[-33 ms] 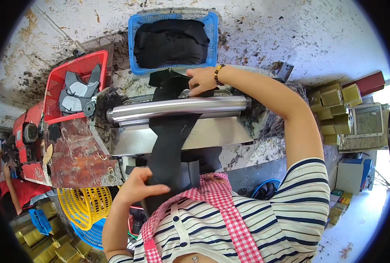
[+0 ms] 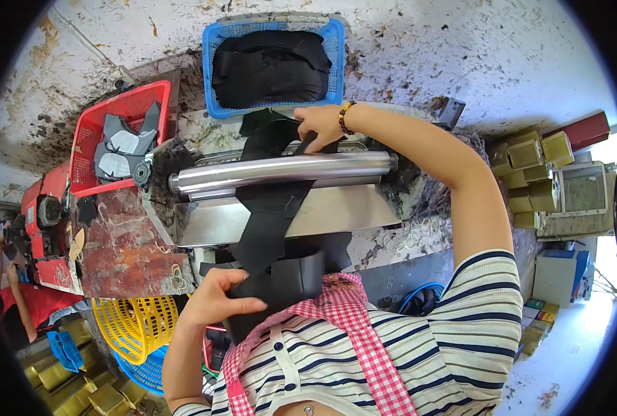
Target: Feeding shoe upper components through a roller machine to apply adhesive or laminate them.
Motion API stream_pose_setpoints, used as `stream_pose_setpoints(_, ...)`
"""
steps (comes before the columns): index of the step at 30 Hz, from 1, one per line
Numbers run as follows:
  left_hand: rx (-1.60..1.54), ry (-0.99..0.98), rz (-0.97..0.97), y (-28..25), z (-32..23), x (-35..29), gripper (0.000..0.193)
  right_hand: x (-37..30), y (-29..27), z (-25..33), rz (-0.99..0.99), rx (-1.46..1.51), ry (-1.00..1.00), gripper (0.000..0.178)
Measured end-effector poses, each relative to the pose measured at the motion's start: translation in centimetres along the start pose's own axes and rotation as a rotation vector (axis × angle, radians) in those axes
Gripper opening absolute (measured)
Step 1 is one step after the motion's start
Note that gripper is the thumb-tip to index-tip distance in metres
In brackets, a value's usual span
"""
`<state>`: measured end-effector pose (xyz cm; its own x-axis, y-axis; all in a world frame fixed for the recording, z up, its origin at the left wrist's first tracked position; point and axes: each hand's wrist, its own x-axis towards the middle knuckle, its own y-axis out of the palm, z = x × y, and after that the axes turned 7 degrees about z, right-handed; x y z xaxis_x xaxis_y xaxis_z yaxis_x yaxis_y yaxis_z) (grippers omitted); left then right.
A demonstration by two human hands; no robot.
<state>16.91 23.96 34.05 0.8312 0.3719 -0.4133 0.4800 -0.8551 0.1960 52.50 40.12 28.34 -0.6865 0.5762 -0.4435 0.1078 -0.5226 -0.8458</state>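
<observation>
A long black strip of material (image 2: 270,208) runs through the shiny metal roller (image 2: 336,166) of a bench machine, from its near side to its far side. My right hand (image 2: 319,125) reaches over the roller and grips the strip's far end, just in front of a blue basket (image 2: 336,41) filled with black pieces. Close to my chest, my left hand (image 2: 215,301) holds the strip's near end together with a stack of black pieces (image 2: 298,277). A steel feed plate (image 2: 350,211) slopes down below the roller.
A red basket (image 2: 87,139) with grey and white cut pieces stands left of the machine, above a rusty plate (image 2: 121,253). Yellow (image 2: 125,326) and blue baskets lie by my left elbow. Olive boxes (image 2: 530,163) are stacked on the right. Another person in red (image 2: 31,305) is at the far left.
</observation>
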Motion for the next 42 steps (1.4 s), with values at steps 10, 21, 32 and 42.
stream_pose_setpoints(10,0.128,0.209,-0.687,3.6,3.6,9.3,0.021,-0.2,-2.4,1.3,-0.044,-0.092,0.107,0.021)
stream_pose_setpoints(21,1.083,-0.042,-0.511,2.4,13.9,1.3,0.048,-2.7,-3.7,0.8,-0.044,-0.016,0.015,0.02)
stream_pose_setpoints(32,1.256,0.183,-0.641,1.5,13.6,0.7,0.052,-1.3,-16.6,7.7,0.15,-0.215,0.205,0.017)
stream_pose_setpoints(42,1.023,0.125,-0.201,0.1,19.9,3.5,0.032,8.7,-27.3,9.5,0.33,-0.458,0.318,0.022)
